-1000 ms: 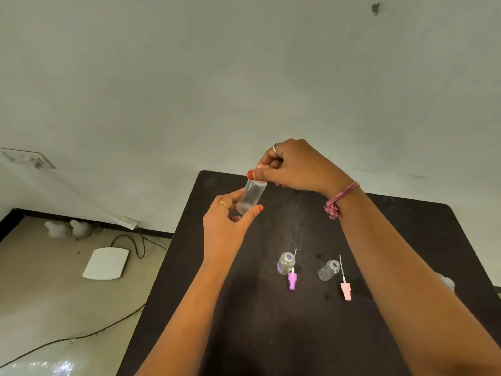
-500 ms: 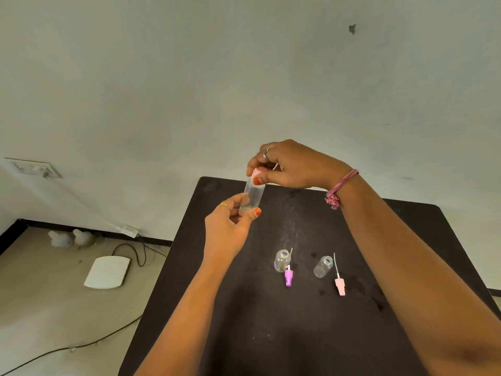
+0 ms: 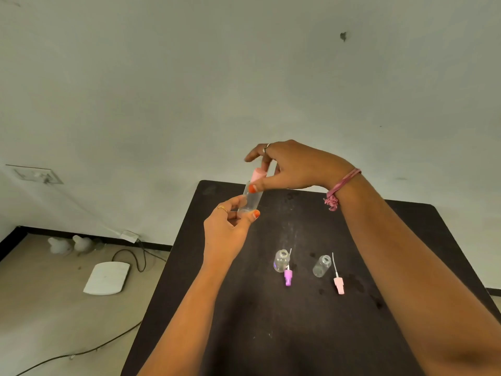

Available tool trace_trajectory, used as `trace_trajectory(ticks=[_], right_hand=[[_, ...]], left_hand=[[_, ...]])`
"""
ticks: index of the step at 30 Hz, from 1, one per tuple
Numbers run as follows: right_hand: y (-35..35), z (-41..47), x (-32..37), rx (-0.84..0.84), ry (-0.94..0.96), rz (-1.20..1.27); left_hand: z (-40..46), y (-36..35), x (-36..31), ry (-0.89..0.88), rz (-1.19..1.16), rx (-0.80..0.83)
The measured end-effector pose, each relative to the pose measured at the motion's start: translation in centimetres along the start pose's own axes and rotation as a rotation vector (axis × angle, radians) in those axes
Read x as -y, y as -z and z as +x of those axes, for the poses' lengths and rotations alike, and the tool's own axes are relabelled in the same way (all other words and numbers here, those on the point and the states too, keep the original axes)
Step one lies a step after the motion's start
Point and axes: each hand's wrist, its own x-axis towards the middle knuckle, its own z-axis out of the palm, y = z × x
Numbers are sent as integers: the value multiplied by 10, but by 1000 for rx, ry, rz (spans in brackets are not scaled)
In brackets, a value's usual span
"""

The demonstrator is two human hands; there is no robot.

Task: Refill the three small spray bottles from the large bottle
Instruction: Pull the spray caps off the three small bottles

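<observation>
Head view shows our left hand (image 3: 226, 229) pinching the base of a small clear spray bottle (image 3: 250, 198), held tilted above the dark table (image 3: 271, 335). Our right hand (image 3: 292, 166) grips its pink cap (image 3: 258, 175) between thumb and fingers. Two more uncapped small bottles (image 3: 281, 260) (image 3: 321, 265) stand on the table, a purple sprayer top (image 3: 288, 276) and a pink one (image 3: 339, 284) lying just beside them.

A: Wall condition?
B: The wall (image 3: 244, 77) is pale and plain, carrying one dark mark (image 3: 343, 36).
A: Floor?
B: The beige floor (image 3: 40, 308) carries a black cable (image 3: 81, 351) and a white flat object (image 3: 107, 278) beside the dark table (image 3: 298, 335).
</observation>
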Motion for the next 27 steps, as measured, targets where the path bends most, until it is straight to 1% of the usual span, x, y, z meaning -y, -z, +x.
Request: trace_trajectory(ticks=[2,3,6,8,10,12,14,16,18,20,24,27], right_hand=[[-4,2,0,-23,-34,-50],[-5,3,-1,-16,-20,-65],[-3,2,1,28,28,-6],[-2,1,3,23,0,18],[-4,3,4,6,-39,-2],[-7,5,2,17,-12,-31],[-5,5,2,32,15,-2],[-4,4,3,24,-2,35],[-6,5,4,0,-39,15],[-8,6,1,5,-36,-17],[-4,3,-1,42,9,82],[-6,3,-2,-6,-45,52]], left_hand=[[0,0,1,-1,-4,3],[0,0,1,-3,-8,7],[-1,1,3,6,-15,9],[0,1,4,7,-11,6],[0,1,4,4,-6,6],[0,2,5,6,-2,9],[0,1,7,8,0,11],[0,0,7,15,-3,9],[0,0,6,20,-2,6],[0,-1,6,19,-4,10],[-2,-2,7,25,-16,15],[-3,-3,7,31,-11,17]])
